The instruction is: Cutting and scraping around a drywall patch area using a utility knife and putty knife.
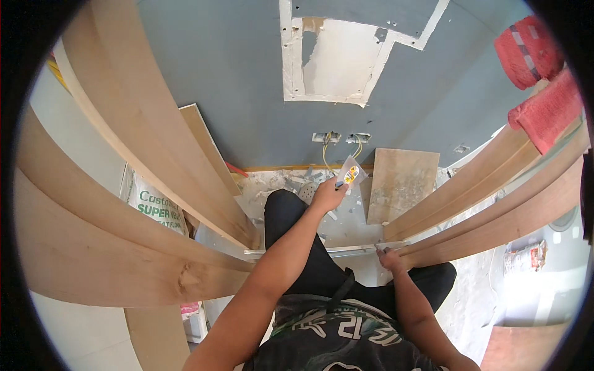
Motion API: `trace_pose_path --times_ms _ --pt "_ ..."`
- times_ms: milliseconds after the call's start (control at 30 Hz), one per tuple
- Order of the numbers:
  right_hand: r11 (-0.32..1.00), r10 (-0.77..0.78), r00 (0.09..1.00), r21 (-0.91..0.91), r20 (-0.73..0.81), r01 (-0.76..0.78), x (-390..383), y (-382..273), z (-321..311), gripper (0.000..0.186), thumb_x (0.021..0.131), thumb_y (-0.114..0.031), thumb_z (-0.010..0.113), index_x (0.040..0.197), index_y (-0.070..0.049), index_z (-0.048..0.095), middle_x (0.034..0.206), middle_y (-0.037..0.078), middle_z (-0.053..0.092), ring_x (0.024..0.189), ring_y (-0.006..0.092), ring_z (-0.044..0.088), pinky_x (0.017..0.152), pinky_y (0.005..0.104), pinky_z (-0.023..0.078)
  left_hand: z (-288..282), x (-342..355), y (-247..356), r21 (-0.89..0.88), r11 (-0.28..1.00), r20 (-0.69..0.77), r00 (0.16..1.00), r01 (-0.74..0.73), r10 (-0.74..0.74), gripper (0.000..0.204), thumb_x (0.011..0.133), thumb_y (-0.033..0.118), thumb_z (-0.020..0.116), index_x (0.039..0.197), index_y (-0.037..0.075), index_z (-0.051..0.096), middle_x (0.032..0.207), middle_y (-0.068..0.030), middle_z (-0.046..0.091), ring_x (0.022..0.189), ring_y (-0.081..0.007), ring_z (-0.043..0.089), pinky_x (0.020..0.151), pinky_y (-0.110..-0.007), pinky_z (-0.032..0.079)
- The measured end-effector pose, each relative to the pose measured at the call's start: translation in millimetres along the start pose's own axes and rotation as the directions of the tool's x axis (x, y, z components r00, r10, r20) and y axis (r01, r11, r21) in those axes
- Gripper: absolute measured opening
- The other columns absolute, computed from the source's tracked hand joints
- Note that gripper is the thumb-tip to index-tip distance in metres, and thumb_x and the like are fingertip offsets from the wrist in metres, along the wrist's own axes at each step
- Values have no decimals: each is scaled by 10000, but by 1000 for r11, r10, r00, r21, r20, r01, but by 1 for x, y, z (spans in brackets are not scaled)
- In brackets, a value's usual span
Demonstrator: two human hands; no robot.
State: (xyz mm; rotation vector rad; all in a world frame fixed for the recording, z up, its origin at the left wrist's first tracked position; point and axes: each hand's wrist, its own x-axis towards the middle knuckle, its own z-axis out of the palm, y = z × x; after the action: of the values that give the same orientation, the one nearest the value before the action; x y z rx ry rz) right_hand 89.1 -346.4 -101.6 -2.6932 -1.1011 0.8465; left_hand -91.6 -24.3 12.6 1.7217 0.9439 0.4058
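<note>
My left hand (328,196) reaches ahead between the two door jambs and is closed on a putty knife (351,173). The knife has a pale, flared blade with a yellow sticker. My right hand (390,258) is low at the foot of the right wooden jamb (445,238), fingers closed near a small greyish thing I cannot make out. Between the jambs, a thin pale strip (334,250) runs across the floor of the doorway, by my right fingers. The left wooden jamb (148,241) rises on my other side.
Ahead stands a grey wall (229,74) with a white patched panel (340,59) and wires (326,151) hanging from boxes. A stained board (402,185) leans there over debris. Red cloths (544,111) hang upper right; a white sack (158,204) sits behind the left jamb.
</note>
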Motion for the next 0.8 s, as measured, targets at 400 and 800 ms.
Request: trace_pose_path --times_ms 400,800 --pt "980 -196 977 -49 -82 192 40 126 57 366 1026 -333 554 1018 31 596 846 197 678 591 253 680 519 403 563 50 12 24 -37 996 85 994 78 -75 540 906 444 654 1174 -26 646 1134 -280 690 1104 -415 658 947 -464 511" --pt "763 -185 816 444 -547 470 52 -152 -122 301 1050 -283 560 894 -25 548 639 40 550 550 116 529 516 308 457 23 23 -22 166 985 55 996 55 -65 543 893 445 681 1156 -28 638 1150 -245 690 1088 -401 660 930 -468 515"
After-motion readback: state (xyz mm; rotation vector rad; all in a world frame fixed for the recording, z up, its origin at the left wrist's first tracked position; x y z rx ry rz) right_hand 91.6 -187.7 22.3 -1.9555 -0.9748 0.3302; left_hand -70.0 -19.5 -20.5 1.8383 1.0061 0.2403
